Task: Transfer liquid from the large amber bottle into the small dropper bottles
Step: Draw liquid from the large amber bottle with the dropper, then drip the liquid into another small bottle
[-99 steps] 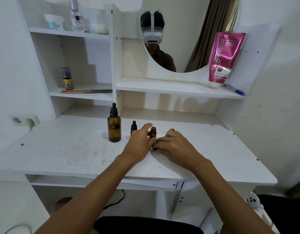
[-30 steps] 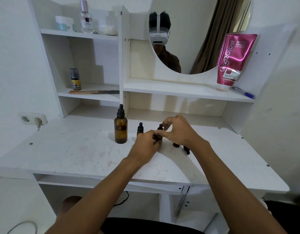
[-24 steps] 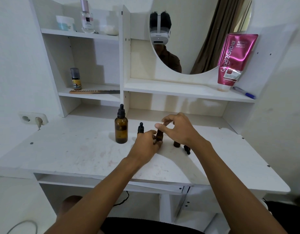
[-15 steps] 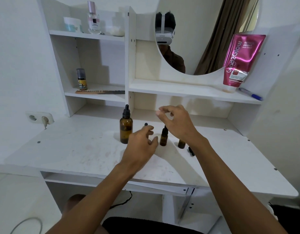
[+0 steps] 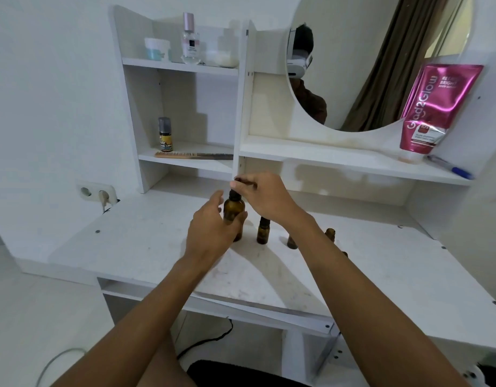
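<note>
Inspecting grip: my left hand (image 5: 213, 227) is wrapped round the body of the large amber bottle (image 5: 234, 216), which stands upright on the worktop (image 5: 129, 241); those fingers are closed on the glass.
Cap end: my right hand (image 5: 265, 199) pinches the black dropper cap (image 5: 236, 188) at the top of that bottle, fingertips closed on it.
Small dropper bottles: one capped (image 5: 263, 233) just right of the large bottle; two that look open, (image 5: 292, 241) and (image 5: 330, 234), further right of it, the first partly behind my right forearm.
Risk, tipping: my right forearm passes directly over them; a careless sweep could knock them over.
Risk, spill: twisting without a firm left hold could tilt the large bottle.
Risk, drips: I judge a loaded pipette carried rightward may drip onto the worktop.
</note>
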